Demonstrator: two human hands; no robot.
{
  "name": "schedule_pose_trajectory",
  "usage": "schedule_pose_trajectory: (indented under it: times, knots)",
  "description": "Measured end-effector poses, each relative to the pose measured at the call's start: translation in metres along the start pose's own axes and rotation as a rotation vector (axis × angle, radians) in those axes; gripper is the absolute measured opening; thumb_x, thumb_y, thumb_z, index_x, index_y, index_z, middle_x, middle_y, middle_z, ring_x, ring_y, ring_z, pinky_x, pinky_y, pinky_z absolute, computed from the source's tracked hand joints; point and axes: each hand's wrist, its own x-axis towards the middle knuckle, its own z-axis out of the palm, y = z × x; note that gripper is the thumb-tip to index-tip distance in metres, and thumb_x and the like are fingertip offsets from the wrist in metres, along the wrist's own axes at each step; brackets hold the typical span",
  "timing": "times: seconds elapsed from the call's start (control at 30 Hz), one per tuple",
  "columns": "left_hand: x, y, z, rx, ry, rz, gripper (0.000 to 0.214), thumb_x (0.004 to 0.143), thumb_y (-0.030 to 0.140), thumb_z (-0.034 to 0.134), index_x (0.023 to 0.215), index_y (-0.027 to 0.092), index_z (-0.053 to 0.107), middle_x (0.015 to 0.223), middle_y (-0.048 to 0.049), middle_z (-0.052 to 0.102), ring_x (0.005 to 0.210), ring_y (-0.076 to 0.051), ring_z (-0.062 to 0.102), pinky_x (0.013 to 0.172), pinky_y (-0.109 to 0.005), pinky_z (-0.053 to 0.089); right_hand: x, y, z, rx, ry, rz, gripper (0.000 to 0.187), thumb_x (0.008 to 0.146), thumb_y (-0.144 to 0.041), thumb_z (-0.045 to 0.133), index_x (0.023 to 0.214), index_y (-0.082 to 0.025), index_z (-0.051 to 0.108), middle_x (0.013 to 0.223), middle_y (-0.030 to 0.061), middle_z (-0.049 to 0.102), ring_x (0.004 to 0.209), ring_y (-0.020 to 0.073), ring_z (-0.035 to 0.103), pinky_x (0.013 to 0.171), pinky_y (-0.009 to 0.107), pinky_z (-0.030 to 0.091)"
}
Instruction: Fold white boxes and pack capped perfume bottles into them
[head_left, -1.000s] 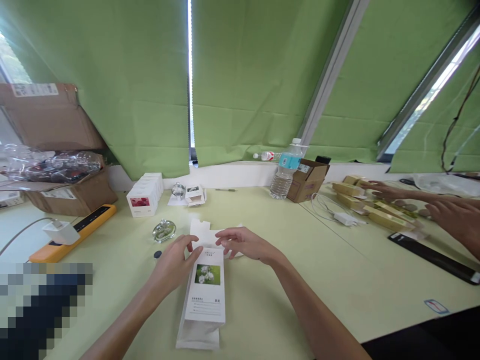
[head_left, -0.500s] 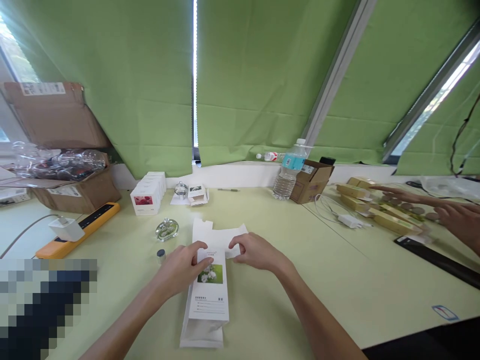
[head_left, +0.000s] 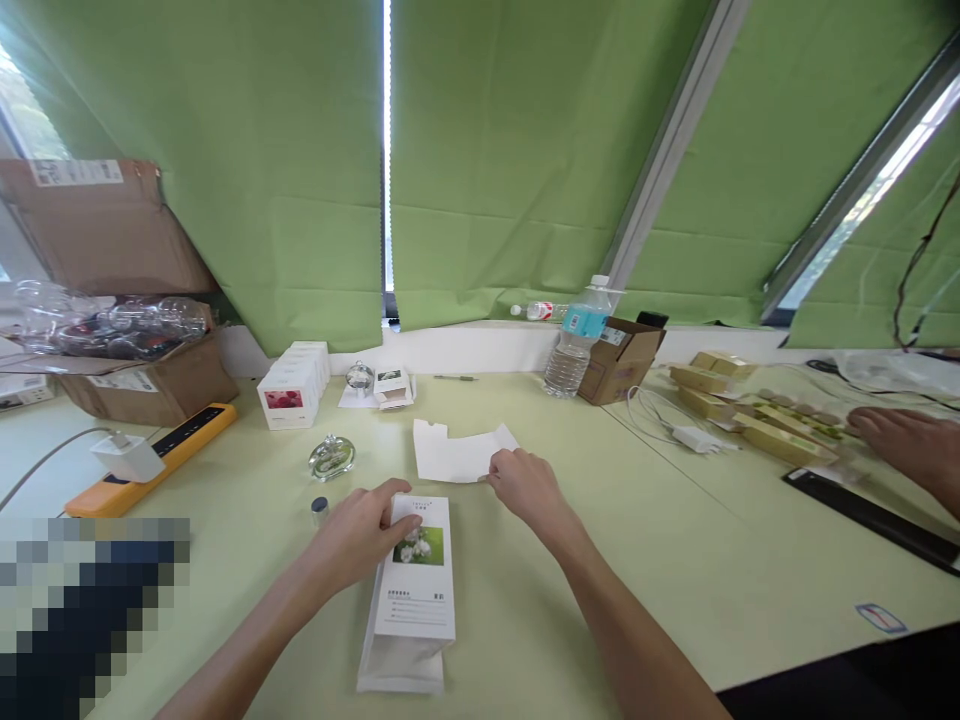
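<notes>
Carton (head_left: 415, 590), flat, white, in left hand (head_left: 360, 535) — right hand (head_left: 527, 490) pinches card (head_left: 459, 455).

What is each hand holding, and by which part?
Left hand holds the flower-print carton at its top left corner; right hand pinches the white card insert by its near right edge.

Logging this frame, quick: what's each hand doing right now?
Left hand: thumb on the carton; whether it grips cannot be told.
Right hand: closed, pinching the white card.
</notes>
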Motion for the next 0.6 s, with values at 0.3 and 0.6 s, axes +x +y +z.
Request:
schedule_pose_trajectory:
  times: [0.3, 0.6]
  knots:
    - [0.004, -0.005, -0.005, -0.001, 0.095, -0.102, 0.044, 0.080, 0.060, 0.041, 0.064, 0.021, 0.053, 0.056, -0.0012, 0.056, 0.053, -0.017, 0.050, 0.047, -0.025, 0.026, -0.008, -0.005, -0.016, 0.358, -0.099, -0.119, 0.040, 0.091, -0.043, 0.040, 0.074, -0.018, 0.066, 0.071, 0.0070, 0.067, 0.061, 0.0159, 0.059, 0.055, 0.026, 0.038]
    - [0.000, -0.017, -0.001, -0.201, -0.315, -0.273, 0.064, 0.073, 0.075, 0.035, 0.047, 0.018, 0.048, 0.042, -0.0053, 0.057, 0.025, -0.012, 0.041, 0.032, -0.026, 0.032, -0.019, -0.021, -0.005, 0.710, -0.749, -0.426, 0.044, 0.082, -0.055, 0.050, 0.067, -0.015, 0.062, 0.063, 0.0035, 0.066, 0.046, 0.0096, 0.052, 0.043, 0.020, 0.040]
